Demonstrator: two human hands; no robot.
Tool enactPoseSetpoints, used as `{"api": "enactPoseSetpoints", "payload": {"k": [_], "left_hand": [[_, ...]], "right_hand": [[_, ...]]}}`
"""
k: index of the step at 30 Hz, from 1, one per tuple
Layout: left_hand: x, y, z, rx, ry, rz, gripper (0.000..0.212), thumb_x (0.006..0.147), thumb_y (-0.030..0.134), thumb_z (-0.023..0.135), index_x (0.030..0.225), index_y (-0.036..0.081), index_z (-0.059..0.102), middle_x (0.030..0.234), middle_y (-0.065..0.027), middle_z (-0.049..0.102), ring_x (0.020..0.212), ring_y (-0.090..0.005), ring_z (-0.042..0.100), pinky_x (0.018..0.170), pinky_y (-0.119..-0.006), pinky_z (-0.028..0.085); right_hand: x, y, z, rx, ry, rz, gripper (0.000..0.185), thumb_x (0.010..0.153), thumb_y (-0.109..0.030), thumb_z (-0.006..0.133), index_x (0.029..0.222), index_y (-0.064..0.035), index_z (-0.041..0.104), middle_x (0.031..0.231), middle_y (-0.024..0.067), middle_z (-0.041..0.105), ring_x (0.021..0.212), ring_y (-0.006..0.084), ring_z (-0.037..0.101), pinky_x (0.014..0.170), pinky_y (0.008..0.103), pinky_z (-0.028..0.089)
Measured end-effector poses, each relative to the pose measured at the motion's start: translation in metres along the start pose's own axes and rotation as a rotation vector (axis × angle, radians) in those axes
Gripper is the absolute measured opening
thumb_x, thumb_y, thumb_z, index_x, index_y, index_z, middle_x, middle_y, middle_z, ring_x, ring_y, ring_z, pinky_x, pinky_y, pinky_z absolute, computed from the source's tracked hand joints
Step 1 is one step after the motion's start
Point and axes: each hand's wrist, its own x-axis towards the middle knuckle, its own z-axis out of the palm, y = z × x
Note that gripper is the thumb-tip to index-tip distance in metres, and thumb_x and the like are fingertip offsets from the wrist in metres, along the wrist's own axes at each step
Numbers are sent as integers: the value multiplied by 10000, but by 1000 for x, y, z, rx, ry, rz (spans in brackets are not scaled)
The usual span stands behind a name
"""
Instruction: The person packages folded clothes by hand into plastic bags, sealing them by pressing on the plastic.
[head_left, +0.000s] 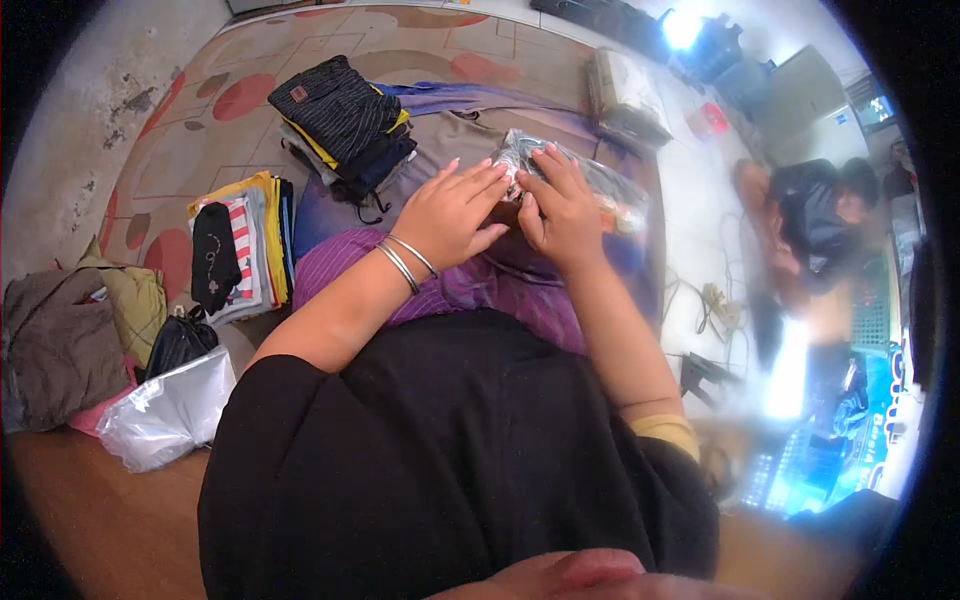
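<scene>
A clear plastic package (619, 184) with dark and orange-toned contents lies in front of my lap. My left hand (454, 214) reaches its near left edge, with the fingers extended and the fingertips touching the plastic. My right hand (562, 214) rests on top, its fingers spread and bent over the plastic. Whether the right thumb and index finger pinch it is unclear. Folded dark striped garments (337, 112) are piled beyond my left hand. A second stack of folded clothes (259, 247) stands to the left, with a black item (214, 255) on it.
At the left lie brown cloth (60, 345), a black drawstring bag (180, 341) and clear plastic bags (169, 412). A plastic-wrapped stack (626, 97) sits at the far right of the patterned mat (420, 37). Cords (716, 307) cross the floor near another person (810, 217).
</scene>
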Motion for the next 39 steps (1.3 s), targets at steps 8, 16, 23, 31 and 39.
{"api": "enactPoseSetpoints", "payload": {"k": [8,16,23,31,39], "left_hand": [[7,-3,6,16,-1,85,532,736,226,693,1223,82,534,1304,-71,516,1242,-221,456,1027,-439,352],[7,-4,7,82,-14,132,506,760,236,692,1220,85,544,1286,-73,536,1223,-245,474,1015,-471,345],[19,1,5,166,-19,137,516,714,270,714,1199,166,575,1253,29,559,1202,-196,477,1026,-490,293],[20,5,1,184,-55,120,541,707,255,718,1218,162,567,1259,14,557,1207,-225,474,1032,-493,287],[13,-2,4,144,4,121,518,699,278,721,1192,196,585,1256,10,549,1199,-226,479,1016,-501,313]], "right_hand": [[-6,-5,-37,75,56,75,239,734,-78,608,966,-58,664,1117,157,599,1112,332,545,953,453,416],[-130,64,-173,-99,-37,822,256,791,-215,649,995,-63,681,1050,151,645,1024,279,593,902,347,436],[-260,77,-204,-144,-580,1278,346,824,-313,625,1051,-55,665,1005,166,663,962,255,625,864,341,456],[-282,94,-188,69,-520,1392,358,822,-307,617,1067,-49,660,999,156,665,964,244,618,871,337,450],[-261,87,-196,53,-390,1342,321,737,-226,697,966,-2,667,961,131,673,935,224,619,858,313,449]]}}
